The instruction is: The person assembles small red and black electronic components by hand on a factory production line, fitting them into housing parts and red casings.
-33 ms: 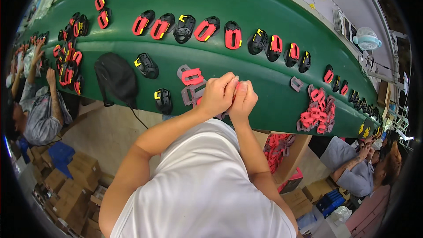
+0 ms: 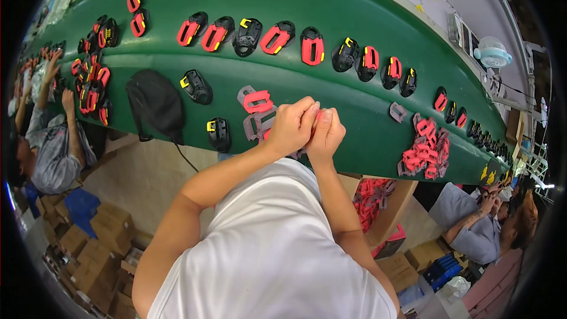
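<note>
Above the near edge of the green work surface (image 2: 331,91), my left hand (image 2: 292,127) and my right hand (image 2: 326,136) press together, fingers closed. Between their fingertips shows a bit of a red plastic part (image 2: 319,116), mostly covered by the fingers. Just left of my hands lie a red-and-grey plastic frame (image 2: 257,101) and a grey frame (image 2: 254,127), the latter partly behind my left hand. Further left are two black oval shells with yellow tabs, one nearer the edge (image 2: 219,134) and one beyond it (image 2: 196,87).
A black pouch (image 2: 155,103) with a cord sits at left. A row of black-and-red shells (image 2: 312,47) runs along the far side. To the right is a pile of red and grey frames (image 2: 424,150); below it, a box of similar parts (image 2: 373,198). Other people work at both ends.
</note>
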The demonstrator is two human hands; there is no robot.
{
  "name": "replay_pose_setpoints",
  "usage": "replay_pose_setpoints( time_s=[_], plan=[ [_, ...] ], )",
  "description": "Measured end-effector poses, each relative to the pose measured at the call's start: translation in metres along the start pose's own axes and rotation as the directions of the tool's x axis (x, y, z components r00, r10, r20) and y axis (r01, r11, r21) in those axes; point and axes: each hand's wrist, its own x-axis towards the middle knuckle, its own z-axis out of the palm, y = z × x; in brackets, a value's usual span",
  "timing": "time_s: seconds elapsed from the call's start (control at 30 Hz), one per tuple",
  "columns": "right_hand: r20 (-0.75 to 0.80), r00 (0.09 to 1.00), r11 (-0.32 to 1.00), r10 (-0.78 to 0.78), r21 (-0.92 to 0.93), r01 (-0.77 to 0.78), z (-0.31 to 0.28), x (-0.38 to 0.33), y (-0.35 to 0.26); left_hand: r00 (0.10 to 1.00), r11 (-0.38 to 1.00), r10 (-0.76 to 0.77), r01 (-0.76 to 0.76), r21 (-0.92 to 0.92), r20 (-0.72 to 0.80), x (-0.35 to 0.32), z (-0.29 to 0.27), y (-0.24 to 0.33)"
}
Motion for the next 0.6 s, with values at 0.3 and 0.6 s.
replay_pose_setpoints(
  time_s=[0.3, 0.6],
  plan=[
    [0.005, 0.999, 0.912, 0.034, 0.409, -0.033, -0.001, -0.005, 0.002, 0.995, 0.994, 0.095, -0.094, -0.064, 0.025, -0.010, -0.006, 0.013],
    [0.029, 0.993, 0.891, 0.114, 0.440, -0.115, 0.016, -0.005, -0.012, 0.992, 0.991, 0.126, -0.125, -0.053, 0.010, -0.007, -0.020, 0.011]
  ],
)
